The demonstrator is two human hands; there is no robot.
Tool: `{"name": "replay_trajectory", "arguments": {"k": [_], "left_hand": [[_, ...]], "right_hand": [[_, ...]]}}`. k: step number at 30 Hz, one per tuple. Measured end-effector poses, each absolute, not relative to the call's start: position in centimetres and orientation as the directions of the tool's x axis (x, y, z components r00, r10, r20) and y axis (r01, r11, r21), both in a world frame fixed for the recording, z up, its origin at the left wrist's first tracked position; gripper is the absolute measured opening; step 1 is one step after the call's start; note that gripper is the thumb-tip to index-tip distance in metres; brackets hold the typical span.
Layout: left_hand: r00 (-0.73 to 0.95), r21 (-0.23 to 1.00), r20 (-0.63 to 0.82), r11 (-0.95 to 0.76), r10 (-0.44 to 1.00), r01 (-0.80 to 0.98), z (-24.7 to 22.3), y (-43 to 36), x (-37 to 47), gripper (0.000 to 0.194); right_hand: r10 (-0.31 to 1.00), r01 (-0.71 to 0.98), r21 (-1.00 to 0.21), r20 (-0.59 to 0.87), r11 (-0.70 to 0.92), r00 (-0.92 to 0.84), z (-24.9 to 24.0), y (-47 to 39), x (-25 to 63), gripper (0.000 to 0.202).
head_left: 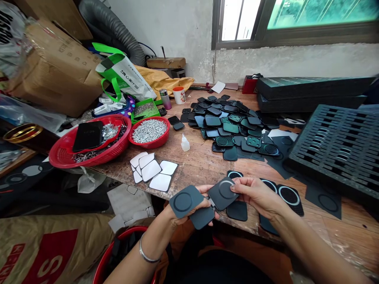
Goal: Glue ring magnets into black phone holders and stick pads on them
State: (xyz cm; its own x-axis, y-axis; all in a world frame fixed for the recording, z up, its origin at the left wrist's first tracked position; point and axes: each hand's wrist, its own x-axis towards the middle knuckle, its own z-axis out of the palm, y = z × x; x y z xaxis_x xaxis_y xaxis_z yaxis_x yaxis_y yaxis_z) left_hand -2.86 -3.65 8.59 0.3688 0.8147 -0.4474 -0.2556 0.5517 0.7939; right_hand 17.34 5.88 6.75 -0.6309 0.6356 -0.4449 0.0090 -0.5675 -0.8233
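Note:
My left hand [205, 202] is closed around a hinged folding charger with two dark square panels. A ring is marked on its upper panel [223, 194], while its lower panel [201, 218] carries no visible ring. The same hand also keeps a dark square sheet [186, 201] with a printed circle, lying over the thumb side. My right hand [262, 196] pinches the right edge of the ringed panel, thumb on its face. Beneath and beside my hands lie other dark folding panels [237, 211], some with pale rings [289, 195].
Behind is a heap of dark folding panels [231, 127]. White-backed square pieces [151, 170], a small white bottle [185, 143] and a red basket [166, 138] of metal parts stand left. A slotted black foam block [334, 157] is at right. The table edge runs below my hands.

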Motion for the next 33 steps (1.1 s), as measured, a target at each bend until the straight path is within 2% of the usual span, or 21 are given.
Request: {"name": "replay_trajectory", "arguments": {"k": [12, 24, 33], "left_hand": [[0.351, 0.795, -0.464, 0.557, 0.813, -0.240, 9.18, -3.60, -2.48, 0.064], [0.363, 0.784, -0.464, 0.565, 0.808, -0.256, 8.77, -3.51, -2.66, 0.066], [0.352, 0.785, -0.461, 0.560, 0.815, -0.267, 8.80, -3.60, -2.64, 0.056]], "right_hand": [[0.660, 0.024, -0.857, -0.414, -0.515, -0.626, 6.89, 5.82, 17.36, 0.024], [0.678, 0.065, -0.868, -0.429, -0.492, -0.597, 6.91, 5.85, 17.47, 0.018], [0.718, 0.103, -0.889, -0.424, -0.447, -0.552, 6.87, 5.87, 17.14, 0.021]]}}
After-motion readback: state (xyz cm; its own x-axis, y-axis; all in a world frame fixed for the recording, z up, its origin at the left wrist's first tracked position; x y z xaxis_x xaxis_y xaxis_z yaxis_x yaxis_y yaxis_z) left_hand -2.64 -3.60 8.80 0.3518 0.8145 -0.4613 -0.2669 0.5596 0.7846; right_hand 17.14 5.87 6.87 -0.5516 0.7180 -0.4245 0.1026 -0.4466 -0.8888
